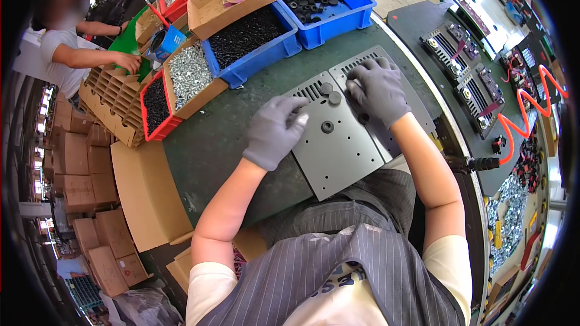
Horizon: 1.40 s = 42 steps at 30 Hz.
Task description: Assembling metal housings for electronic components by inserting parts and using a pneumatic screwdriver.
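"Grey panels (347,145) lie at frame centre; how would they handle?"

"Probably stiff, little slippery; better take outer edges. Left hand (275,131) and right hand (379,92) curl over them; whether either grip pinches, I cannot tell. Small dark discs (334,98) lie between."

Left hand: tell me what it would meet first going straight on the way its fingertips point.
Likely the pair of round dark pieces on the slotted gray panel; whether the left hand would touch them or pass above is unclear.
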### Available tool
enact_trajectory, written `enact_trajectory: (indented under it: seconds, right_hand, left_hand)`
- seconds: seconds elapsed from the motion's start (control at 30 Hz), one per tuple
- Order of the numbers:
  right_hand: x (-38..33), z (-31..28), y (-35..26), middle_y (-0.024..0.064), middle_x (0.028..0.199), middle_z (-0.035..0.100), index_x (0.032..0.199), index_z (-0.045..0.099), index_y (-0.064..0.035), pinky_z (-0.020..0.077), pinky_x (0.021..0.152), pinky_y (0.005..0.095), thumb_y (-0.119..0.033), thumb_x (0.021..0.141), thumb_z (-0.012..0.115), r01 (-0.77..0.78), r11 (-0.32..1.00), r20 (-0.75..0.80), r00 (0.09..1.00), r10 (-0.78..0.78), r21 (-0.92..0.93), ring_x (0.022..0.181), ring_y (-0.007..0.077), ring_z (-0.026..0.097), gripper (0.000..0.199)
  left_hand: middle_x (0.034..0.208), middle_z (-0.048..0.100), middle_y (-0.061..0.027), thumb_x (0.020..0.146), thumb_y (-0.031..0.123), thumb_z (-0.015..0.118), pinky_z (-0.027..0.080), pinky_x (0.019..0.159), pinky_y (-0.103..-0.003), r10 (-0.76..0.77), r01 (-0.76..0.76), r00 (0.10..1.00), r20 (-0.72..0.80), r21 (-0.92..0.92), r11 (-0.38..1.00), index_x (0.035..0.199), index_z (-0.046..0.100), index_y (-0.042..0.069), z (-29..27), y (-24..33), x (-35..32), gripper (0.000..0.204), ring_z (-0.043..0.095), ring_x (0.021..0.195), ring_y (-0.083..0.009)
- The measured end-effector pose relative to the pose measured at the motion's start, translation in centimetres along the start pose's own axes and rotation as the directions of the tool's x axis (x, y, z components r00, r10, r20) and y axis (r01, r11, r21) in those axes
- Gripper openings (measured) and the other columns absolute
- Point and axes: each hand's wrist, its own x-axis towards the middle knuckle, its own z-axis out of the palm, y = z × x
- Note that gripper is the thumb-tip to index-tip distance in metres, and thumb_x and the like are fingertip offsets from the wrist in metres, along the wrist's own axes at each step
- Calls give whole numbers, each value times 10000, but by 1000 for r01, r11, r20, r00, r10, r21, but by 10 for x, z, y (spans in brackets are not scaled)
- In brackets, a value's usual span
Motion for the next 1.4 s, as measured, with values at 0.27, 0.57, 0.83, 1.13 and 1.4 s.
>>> enact_trajectory:
  seconds: [0.27,0.57,0.83,1.13,1.4]
  right_hand:
    - [8,-3,-2,71,995,607,918,663,-159,365,890,428,-310,786,584,-121,993,97,988,121,-13,1024,291,505,216]
    - [-106,-52,12,82,821,599,891,602,21,435,716,257,-185,784,589,-252,371,79,902,424,894,785,148,570,232]
    - [-216,-44,59,75,706,621,985,591,38,430,490,203,-320,779,637,-749,113,685,647,335,653,565,120,582,416]
    - [-284,-53,94,22,702,596,962,619,-6,454,504,236,-170,803,605,-797,175,308,412,857,578,556,117,553,229]
    - [-268,-27,92,47,951,604,1116,542,39,448,775,239,48,740,568,-373,413,-81,653,753,831,838,118,561,377]
  left_hand:
    - [884,584,-99,789,312,592,458,767,-399,234,-256,966,107,310,915,1033,630,154,28,10,30,294,550,857,-289]
    - [950,630,-118,816,197,577,463,808,-363,-41,104,978,-203,314,944,986,652,118,-80,-83,45,202,585,904,-272]
    - [1185,548,-206,758,403,615,406,951,-371,-375,271,915,151,459,846,1262,498,155,-155,-204,76,573,529,1097,-337]
    - [1194,545,-204,708,327,592,418,941,-363,-605,392,751,267,556,733,1216,534,77,-143,-160,88,569,542,1090,-323]
    - [872,594,-122,755,160,526,539,678,-362,-702,718,684,201,-358,597,1073,591,56,-143,-204,77,341,597,778,-244]
